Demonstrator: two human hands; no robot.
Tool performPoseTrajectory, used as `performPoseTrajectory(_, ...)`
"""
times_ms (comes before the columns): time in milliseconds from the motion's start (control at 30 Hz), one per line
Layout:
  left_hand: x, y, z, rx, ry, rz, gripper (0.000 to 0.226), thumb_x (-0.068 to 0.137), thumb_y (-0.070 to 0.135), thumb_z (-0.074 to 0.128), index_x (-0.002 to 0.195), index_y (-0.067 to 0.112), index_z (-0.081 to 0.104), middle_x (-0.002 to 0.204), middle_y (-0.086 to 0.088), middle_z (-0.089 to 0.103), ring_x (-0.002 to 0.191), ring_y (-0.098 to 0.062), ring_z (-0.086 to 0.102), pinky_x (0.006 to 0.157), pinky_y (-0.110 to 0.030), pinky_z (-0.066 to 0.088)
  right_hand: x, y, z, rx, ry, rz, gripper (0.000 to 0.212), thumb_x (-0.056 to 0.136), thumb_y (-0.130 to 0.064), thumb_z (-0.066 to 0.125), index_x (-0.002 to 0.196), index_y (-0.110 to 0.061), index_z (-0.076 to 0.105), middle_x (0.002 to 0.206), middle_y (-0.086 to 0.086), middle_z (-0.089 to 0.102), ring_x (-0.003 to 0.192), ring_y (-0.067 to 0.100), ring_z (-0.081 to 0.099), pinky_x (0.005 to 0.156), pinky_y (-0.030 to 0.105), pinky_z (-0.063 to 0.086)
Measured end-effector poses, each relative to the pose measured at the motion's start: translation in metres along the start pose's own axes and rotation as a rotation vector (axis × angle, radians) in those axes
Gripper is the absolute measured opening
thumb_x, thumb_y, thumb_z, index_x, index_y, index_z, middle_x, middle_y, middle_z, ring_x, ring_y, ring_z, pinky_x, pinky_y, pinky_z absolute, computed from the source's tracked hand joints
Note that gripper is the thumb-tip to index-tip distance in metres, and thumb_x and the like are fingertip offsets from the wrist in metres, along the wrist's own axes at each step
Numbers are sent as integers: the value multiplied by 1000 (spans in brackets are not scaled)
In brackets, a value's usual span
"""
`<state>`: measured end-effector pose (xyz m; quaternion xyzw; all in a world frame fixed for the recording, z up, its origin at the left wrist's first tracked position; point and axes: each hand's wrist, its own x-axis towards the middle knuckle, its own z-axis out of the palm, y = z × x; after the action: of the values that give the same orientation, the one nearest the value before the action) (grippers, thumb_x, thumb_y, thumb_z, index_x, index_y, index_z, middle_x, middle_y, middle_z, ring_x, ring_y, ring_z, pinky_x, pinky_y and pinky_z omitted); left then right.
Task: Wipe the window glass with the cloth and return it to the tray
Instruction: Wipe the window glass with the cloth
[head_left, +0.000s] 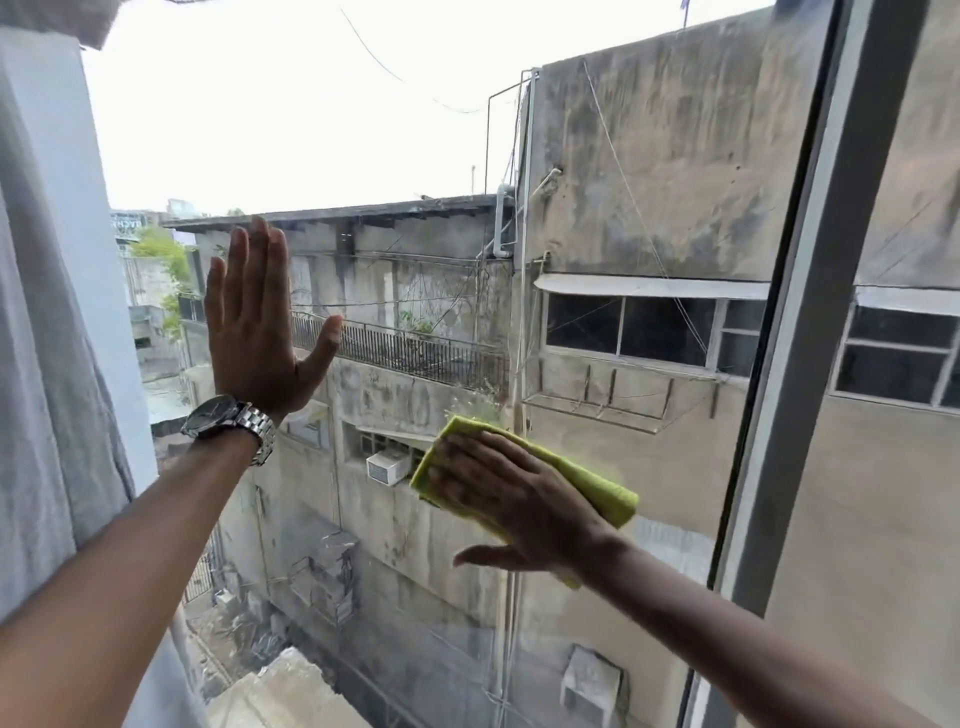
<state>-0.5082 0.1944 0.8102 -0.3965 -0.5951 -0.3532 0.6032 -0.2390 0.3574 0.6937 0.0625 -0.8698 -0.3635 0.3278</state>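
Note:
The window glass (405, 156) fills most of the view, with weathered buildings behind it. My right hand (511, 504) lies flat on a folded yellow-green cloth (597, 486) and presses it against the glass, low and right of centre. My left hand (254, 332), with a metal watch on its wrist, rests flat on the pane at the left, fingers straight and pointing up, holding nothing. No tray is in view.
A grey window frame post (810, 322) runs down the right side, just right of the cloth. A pale grey curtain (47, 364) hangs along the left edge beside my left arm.

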Motion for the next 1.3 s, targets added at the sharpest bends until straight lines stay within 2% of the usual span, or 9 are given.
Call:
performPoseTrajectory(100, 1, 1, -1, 13, -1, -8, 84, 98, 59, 39, 159, 4, 19, 168, -19, 20, 159, -30, 13, 130, -53, 15, 5, 34, -12, -18, 111, 81, 86, 92, -76, 50, 151, -13, 47, 161, 10, 41, 153, 27, 34, 123, 47, 36)
performPoseTrajectory(300, 0, 4, -4, 24, -17, -11, 84, 98, 56, 40, 158, 1, 21, 167, -22, 21, 158, -32, 15, 130, -51, 14, 31, 113, -53, -102, 438, 727, 91, 95, -74, 45, 158, -10, 32, 165, 19, 30, 156, 34, 24, 130, 49, 18)
performPoseTrajectory(500, 2, 8, -9, 1, -42, -22, 85, 97, 57, 39, 158, 0, 21, 167, -22, 21, 158, -35, 16, 129, -55, 16, -14, 44, -22, -73, -12, -2, 96, 92, -80, 42, 158, -11, 34, 166, 15, 31, 157, 32, 23, 128, 50, 27)
performPoseTrajectory(567, 3, 8, -10, 0, -45, -26, 85, 97, 57, 39, 158, 0, 21, 167, -22, 21, 158, -36, 17, 128, -57, 17, -17, 68, -33, -141, -37, -86, 95, 93, -80, 40, 160, -13, 30, 166, 13, 29, 156, 29, 25, 128, 46, 29)
performPoseTrajectory(767, 2, 5, -4, -11, -41, -41, 78, 100, 52, 32, 159, 3, 18, 169, -18, 18, 160, -30, 13, 131, -51, 11, 36, 167, -96, -181, 301, 479, 91, 97, -75, 38, 159, -9, 30, 164, 21, 31, 155, 36, 26, 129, 51, 24)
performPoseTrajectory(900, 4, 3, -1, -35, -27, -56, 66, 103, 39, 28, 160, 7, 18, 170, -15, 17, 160, -23, 9, 132, -45, 8, 92, 148, -98, -102, 393, 722, 93, 96, -77, 29, 161, -10, 25, 168, 17, 22, 158, 33, 19, 130, 51, 18)
performPoseTrajectory(967, 2, 3, -1, -34, -12, -60, 63, 103, 33, 28, 160, 7, 20, 170, -15, 19, 160, -21, 9, 132, -45, 10, 113, 122, -85, -92, 335, 577, 95, 95, -80, 28, 161, -12, 24, 169, 16, 21, 158, 33, 17, 131, 50, 14)
performPoseTrajectory(1133, 3, 3, -3, -50, 4, -42, 60, 103, 30, 27, 158, 5, 25, 168, -15, 22, 160, -21, 12, 131, -49, 16, 66, 43, -21, -212, -104, -348, 95, 93, -82, 33, 160, -16, 27, 167, 13, 29, 157, 32, 21, 132, 47, 3)
performPoseTrajectory(1300, 3, 4, -3, -55, 2, -38, 61, 103, 31, 26, 158, 5, 26, 168, -16, 24, 159, -27, 17, 129, -54, 20, 61, 75, -32, -225, -48, -297, 86, 97, -77, 32, 160, -19, 28, 166, 8, 30, 157, 26, 21, 131, 45, 17)
